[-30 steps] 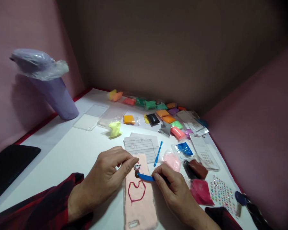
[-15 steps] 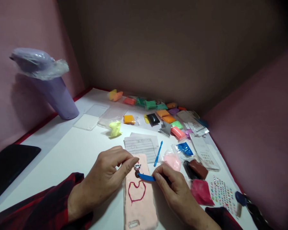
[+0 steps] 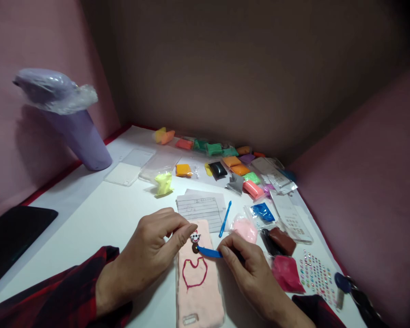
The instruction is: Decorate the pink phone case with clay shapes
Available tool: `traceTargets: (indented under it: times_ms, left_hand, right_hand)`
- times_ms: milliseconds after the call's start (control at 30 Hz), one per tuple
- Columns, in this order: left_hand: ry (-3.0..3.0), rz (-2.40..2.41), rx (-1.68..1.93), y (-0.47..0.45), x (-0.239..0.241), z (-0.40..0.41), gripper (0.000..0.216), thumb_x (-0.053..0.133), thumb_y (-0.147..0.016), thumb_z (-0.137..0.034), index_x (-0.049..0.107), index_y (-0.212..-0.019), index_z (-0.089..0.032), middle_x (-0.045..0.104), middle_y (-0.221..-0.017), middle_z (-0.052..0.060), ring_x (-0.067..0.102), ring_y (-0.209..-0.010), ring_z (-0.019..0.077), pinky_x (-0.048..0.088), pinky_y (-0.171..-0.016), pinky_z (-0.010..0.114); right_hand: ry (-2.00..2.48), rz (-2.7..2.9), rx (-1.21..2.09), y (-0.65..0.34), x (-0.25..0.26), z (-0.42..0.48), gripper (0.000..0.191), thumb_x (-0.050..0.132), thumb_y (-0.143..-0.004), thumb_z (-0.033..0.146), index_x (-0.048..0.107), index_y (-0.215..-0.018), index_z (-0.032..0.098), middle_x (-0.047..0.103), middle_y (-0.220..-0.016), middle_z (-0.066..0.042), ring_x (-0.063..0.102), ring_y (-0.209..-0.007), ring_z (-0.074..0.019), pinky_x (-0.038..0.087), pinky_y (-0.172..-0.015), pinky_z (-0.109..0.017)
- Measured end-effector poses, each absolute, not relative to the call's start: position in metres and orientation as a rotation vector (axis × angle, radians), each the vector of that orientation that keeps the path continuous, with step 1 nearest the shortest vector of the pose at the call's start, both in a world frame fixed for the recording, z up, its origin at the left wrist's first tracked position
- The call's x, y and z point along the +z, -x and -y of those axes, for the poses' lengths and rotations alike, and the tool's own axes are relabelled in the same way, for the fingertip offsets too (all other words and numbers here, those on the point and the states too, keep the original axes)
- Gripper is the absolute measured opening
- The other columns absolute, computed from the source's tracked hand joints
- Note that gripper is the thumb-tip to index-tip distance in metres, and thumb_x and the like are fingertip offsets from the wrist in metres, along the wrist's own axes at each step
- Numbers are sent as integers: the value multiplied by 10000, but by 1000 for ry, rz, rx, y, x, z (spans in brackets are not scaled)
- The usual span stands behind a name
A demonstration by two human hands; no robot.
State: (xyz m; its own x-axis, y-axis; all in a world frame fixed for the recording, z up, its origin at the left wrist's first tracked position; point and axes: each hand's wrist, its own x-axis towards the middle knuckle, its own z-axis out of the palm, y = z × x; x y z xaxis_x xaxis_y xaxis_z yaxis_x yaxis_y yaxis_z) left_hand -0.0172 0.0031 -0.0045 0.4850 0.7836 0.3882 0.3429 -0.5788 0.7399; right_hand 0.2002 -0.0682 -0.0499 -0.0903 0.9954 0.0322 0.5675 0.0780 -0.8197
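Observation:
A phone case coated in pale pink clay lies on the table in front of me. On it are a small dark cat figure with a white face and a crimson clay outline like a heart. My right hand grips a blue plastic clay knife, its tip touching the cat's dark body. My left hand rests over the case's upper left edge, thumb and forefinger pressed together by the cat's head. Whatever is between those fingers is hidden.
A second blue modelling tool lies beyond the case, beside a lined paper sheet. Pale pink clay, a crimson packet and a gem sticker sheet are on the right. Several clay packets line the back; a purple tumbler stands left.
The blue knife's tip has shifted very slightly on the cat's body. Both hands otherwise keep nearly the same place.

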Motion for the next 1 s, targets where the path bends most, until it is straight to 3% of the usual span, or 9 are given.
traceTargets:
  times_ms: [1000]
  left_hand:
    - [-2152, -920, 982, 16, -4, -3, 293, 530, -916, -192, 611, -636, -157, 578, -592, -17, 518, -579, 108, 398, -558, 242]
  right_hand:
    - [1577, 1733, 872, -200, -48, 69, 228, 438, -967, 284, 521, -770, 205, 551, -737, 4, 504, -687, -152, 382, -630, -290]
